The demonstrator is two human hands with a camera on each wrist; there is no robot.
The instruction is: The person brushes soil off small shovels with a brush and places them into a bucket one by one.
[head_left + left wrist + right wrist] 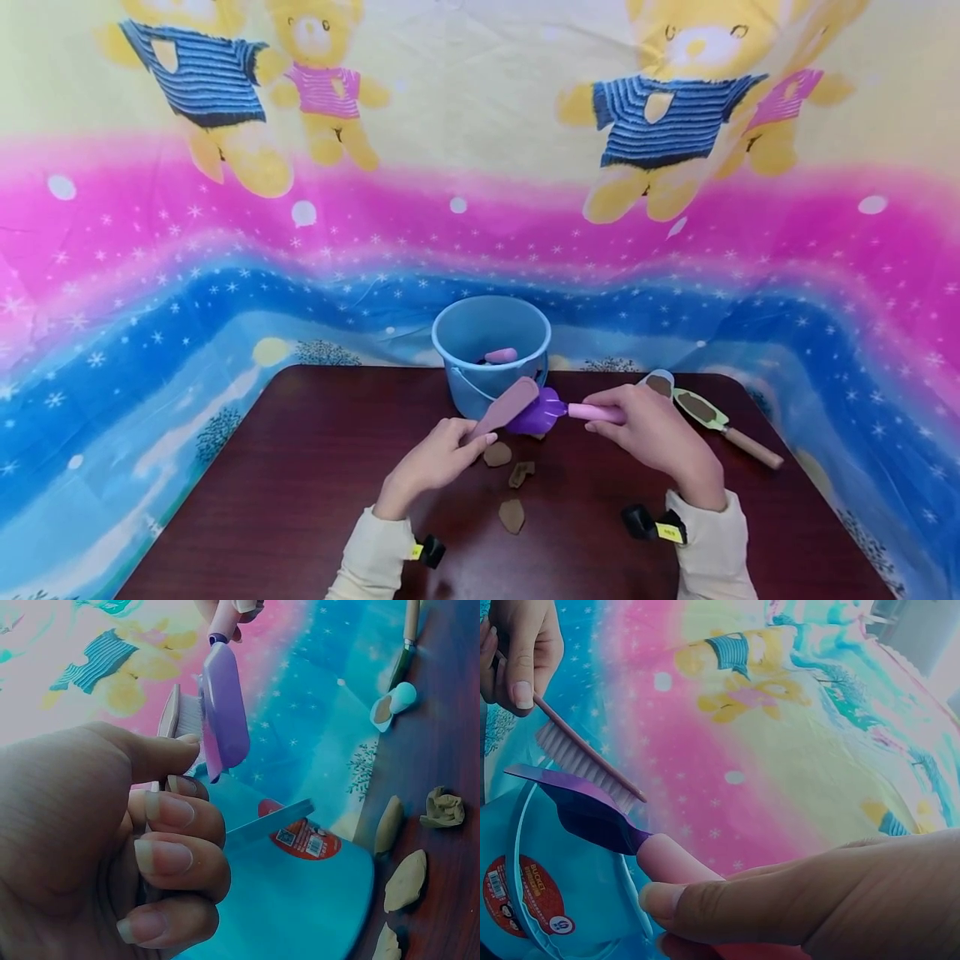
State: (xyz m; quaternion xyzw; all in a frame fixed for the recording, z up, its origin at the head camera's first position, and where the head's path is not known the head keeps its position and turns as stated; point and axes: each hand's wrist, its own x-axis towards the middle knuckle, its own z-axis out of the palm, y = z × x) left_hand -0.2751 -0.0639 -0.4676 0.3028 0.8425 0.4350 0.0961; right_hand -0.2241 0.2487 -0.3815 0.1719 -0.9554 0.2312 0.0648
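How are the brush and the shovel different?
The brush has pale bristles, while the shovel has a purple scoop. The left hand holds the brush; the right hand holds the shovel by its pink handle. Both are held up off the table.

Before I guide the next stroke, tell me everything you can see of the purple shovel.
The purple shovel has a scooped blade with raised sides, joined to a pink handle; both look like plastic. The right hand grips the handle, holding it above the table, tip toward the left hand. The brush has its bristles at the blade, apparently touching. Whether the scoop holds anything is unclear.
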